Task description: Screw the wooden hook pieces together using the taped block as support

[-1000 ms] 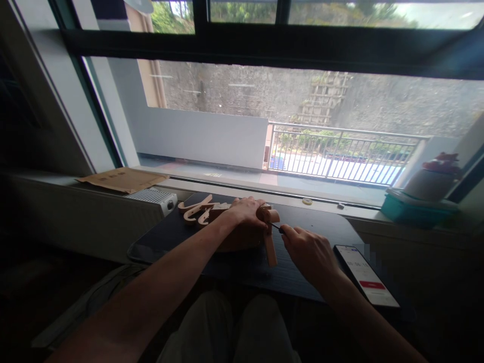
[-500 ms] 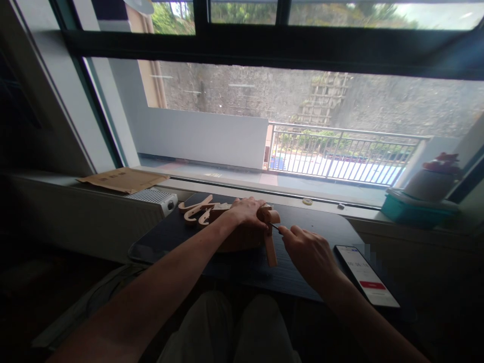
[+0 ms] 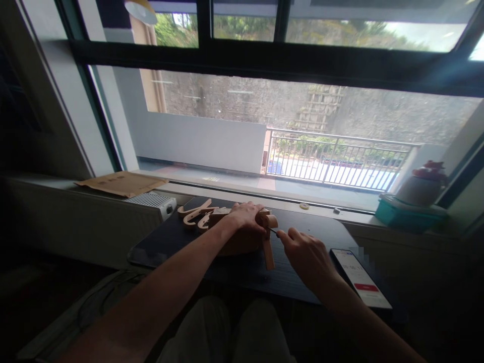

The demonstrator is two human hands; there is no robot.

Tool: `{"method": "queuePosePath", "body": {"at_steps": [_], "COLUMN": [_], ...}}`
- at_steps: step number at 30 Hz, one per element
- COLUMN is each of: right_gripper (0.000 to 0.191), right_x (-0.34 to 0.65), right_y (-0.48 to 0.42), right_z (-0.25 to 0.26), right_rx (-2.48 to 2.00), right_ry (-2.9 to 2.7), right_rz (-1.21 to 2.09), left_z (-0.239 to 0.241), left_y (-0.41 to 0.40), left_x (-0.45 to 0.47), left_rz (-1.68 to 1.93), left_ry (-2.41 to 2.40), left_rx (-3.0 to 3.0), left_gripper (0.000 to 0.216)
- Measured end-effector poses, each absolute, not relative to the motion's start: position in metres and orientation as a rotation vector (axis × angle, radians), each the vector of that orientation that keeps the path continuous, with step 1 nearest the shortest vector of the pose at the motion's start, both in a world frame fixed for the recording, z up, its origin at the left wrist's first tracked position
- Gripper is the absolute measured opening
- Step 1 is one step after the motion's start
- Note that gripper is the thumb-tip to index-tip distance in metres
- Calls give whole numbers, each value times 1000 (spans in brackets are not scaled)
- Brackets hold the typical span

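Note:
My left hand point(image 3: 247, 217) is closed over the right end of a brown wooden piece point(image 3: 242, 247) on the dark table, with its fingers around a rounded part there. From that end a flat wooden strip point(image 3: 268, 254) sticks out toward me. My right hand point(image 3: 304, 247) grips a screwdriver point(image 3: 273, 231), its thin metal shaft pointing left at the rounded wooden part. The tip is too small to make out. Left of the wooden piece lie several curved, hook-ended wooden parts point(image 3: 191, 219).
On the table's right side lies a phone point(image 3: 359, 277) with a lit screen. A roll of tape point(image 3: 304, 206) and a small grey object point(image 3: 336, 210) rest on the sill. Beyond are a teal box point(image 3: 401, 214), a brown envelope point(image 3: 121, 184) and a white radiator point(image 3: 151, 200).
The view has tilted up slightly, so everything sits a little lower in the picture. Both hands keep their hold, and the screwdriver stays at the same wooden part.

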State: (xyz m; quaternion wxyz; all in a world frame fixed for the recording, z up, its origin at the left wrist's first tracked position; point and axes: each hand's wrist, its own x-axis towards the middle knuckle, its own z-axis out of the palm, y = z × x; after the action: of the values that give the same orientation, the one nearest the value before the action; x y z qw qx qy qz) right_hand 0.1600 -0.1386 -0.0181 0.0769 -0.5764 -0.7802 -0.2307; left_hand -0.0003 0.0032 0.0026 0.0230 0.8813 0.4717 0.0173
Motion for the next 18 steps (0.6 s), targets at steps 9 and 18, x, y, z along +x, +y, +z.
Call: {"method": "queuePosePath", "body": {"at_steps": [9,18], "right_gripper": [30,29], "right_x": [155,149], "right_y": [-141,-148], "right_z": [-24,-27], "right_rx": [-1818,-1849], "right_ry": [-2160,-2032], "right_rz": [-358,-228], "left_z": [0,5], "left_y": [4,-4], "left_x": [-1,-1], "left_rz": [45,58], "left_ry": [1468,1491], "left_rx": [2733,2738], "left_gripper": [82,78]}}
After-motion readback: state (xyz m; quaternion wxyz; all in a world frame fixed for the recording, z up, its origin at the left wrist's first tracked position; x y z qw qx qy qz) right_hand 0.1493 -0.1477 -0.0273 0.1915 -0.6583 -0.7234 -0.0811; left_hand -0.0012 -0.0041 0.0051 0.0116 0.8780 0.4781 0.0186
